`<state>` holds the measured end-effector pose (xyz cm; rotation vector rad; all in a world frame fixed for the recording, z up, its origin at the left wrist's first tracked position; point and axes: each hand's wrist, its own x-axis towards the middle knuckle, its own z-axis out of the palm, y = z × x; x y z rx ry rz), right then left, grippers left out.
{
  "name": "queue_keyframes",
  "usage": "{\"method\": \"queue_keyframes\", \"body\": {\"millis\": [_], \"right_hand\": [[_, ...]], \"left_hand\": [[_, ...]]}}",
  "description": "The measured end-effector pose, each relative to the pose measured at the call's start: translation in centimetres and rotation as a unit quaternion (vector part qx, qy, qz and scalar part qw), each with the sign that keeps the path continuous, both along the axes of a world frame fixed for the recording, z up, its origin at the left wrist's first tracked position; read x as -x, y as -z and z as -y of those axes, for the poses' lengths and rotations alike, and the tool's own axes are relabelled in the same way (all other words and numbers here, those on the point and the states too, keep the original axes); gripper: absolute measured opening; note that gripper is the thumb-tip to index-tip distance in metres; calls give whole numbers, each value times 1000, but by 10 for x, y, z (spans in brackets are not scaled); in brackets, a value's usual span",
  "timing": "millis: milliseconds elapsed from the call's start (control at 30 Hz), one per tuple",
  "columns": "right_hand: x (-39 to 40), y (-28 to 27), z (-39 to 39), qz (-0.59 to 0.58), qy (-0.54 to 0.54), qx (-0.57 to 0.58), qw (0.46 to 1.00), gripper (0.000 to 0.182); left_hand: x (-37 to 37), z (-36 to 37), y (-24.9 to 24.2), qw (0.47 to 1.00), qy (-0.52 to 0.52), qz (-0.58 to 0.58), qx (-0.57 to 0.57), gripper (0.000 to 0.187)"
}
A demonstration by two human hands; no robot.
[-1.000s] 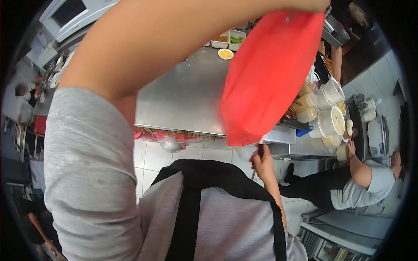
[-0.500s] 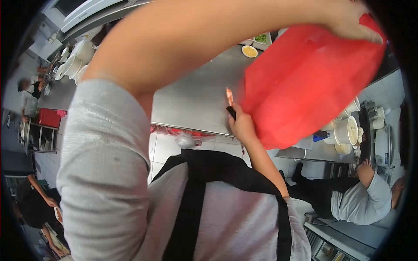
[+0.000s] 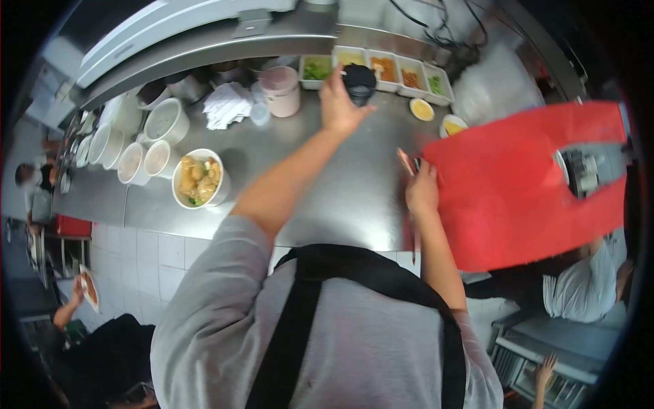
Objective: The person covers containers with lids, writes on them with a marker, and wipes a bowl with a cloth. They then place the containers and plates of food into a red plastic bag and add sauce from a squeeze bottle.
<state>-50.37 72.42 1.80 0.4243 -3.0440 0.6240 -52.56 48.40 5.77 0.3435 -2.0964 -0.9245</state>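
My left hand (image 3: pixel 340 109) reaches to the back of the steel counter (image 3: pixel 313 184), its fingers and thumb around a black round container (image 3: pixel 360 82) in front of the garnish trays. My right hand (image 3: pixel 423 192) is closed near the counter's right part. A slim pen-like thing (image 3: pixel 406 162), pale orange with a dark part, sticks out of its fingers. Against the same hand lies the edge of a large red carrier bag (image 3: pixel 504 198), spread out to the right with its handle cut-out at the far end.
White trays of chopped garnishes (image 3: pixel 411 78) line the back, with small yellow cups (image 3: pixel 422 110) before them. A bowl of food (image 3: pixel 197 178), several lidded tubs (image 3: pixel 158 158), a pink-lidded tub (image 3: pixel 280 90) and white papers (image 3: pixel 227 105) stand left. Other people (image 3: pixel 102 361) are on both sides.
My left hand has let go of the red bag, swung left and taken hold of the black container. The bag has spread out lower on the right, beside my right hand.
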Motion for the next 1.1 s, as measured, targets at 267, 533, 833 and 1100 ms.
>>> {"method": "queue_keyframes", "body": {"millis": [267,533,833,1100], "right_hand": [[6,13,26,-91,-16,-43,995,59],[-14,42,23,-230,-107,-73,965,52],[-23,-15,100,-217,-231,192,929,35],[-83,-77,144,-126,-412,343,835,10]], "left_hand": [[23,26,24,994,29,10,-101,103],[-82,42,0,996,9,-62,-59,94],[-158,73,13,996,-51,-4,-69,115],[-332,148,-9,929,-331,-128,-104,35]]}}
